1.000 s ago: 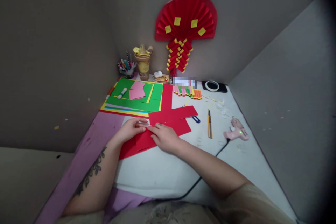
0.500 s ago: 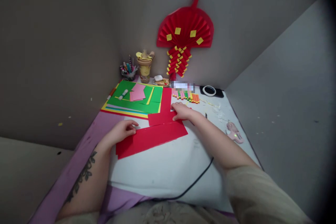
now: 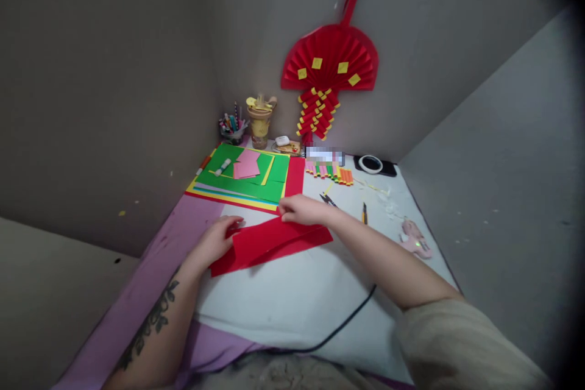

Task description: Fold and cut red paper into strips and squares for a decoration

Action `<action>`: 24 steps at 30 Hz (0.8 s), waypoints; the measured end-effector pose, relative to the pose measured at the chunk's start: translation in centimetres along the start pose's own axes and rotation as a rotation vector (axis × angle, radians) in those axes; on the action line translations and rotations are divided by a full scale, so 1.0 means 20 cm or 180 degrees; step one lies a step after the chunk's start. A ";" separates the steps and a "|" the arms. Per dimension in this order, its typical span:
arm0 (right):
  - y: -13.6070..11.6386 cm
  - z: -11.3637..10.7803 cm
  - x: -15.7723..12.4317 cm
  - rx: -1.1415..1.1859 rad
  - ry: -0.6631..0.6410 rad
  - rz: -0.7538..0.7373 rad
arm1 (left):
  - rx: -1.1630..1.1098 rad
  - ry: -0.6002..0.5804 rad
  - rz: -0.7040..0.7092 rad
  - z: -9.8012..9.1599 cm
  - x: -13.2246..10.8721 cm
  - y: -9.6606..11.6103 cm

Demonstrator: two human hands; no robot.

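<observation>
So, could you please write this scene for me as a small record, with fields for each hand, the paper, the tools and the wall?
Left hand: at the left end of the red paper, fingers bent
Right hand: at the red paper's far edge, fingers curled; grip unclear
Other paper: green sheet on a coloured stack, far left, with pink pieces on top
Tools: scissors and cutter knife, both partly hidden; pink glue gun on the right
Wall: red paper fan with yellow squares
</observation>
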State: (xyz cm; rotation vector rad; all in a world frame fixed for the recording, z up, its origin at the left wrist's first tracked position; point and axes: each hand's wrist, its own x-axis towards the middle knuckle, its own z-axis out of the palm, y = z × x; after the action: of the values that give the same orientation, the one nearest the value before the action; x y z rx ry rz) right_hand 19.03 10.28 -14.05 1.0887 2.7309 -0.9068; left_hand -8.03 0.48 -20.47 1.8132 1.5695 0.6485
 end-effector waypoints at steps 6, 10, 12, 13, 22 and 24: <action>-0.07 0.24 0.03 -0.0296 0.0137 0.0086 | 0.0280 0.0183 -0.0227 -0.10 -0.15 -0.02; -0.07 0.25 0.02 -0.0411 -0.0243 0.0223 | 0.0408 -0.0048 -0.0113 -0.07 -0.22 -0.01; -0.08 0.25 0.00 -0.0516 -0.0335 0.0180 | 0.0349 0.0120 -0.0203 -0.03 -0.22 -0.02; -0.09 0.24 -0.01 -0.0518 -0.0319 0.0159 | 0.0218 0.0239 -0.0245 -0.02 -0.22 -0.02; -0.26 0.09 -0.18 -0.1124 0.0617 0.0436 | -0.2156 0.1025 -0.0339 -0.03 -0.17 0.07; -0.27 0.09 -0.18 -0.1321 0.0600 0.0391 | -0.2302 0.1008 -0.0197 -0.03 -0.15 0.08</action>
State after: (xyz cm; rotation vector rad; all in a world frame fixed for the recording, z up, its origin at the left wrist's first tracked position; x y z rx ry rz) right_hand 18.04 4.05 -11.84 1.2833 2.7730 -0.2113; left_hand -7.77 -2.47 -18.74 1.1526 1.3197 1.3199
